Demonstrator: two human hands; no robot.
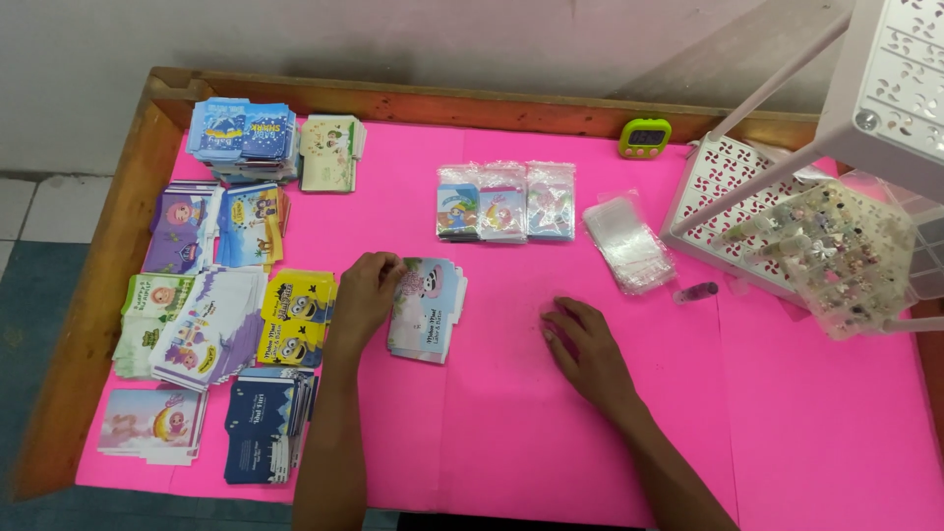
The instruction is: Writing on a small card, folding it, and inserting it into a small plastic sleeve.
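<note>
Head view: left hand (366, 295) on pastel panda-print card stack (429, 309).

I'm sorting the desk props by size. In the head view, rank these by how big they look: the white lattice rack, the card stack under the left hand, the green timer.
1. white lattice rack, though it is partly cut off
2. card stack that the left hand touches
3. green timer, farthest from the camera, so it may look smaller than it is

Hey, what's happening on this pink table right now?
A person sits at a pink table covered with stacks of printed cards. Their left hand rests on the edge of a small card stack in the middle, while the right hand lies flat on the table. Three bagged cards and empty clear bags lie beyond.
</note>
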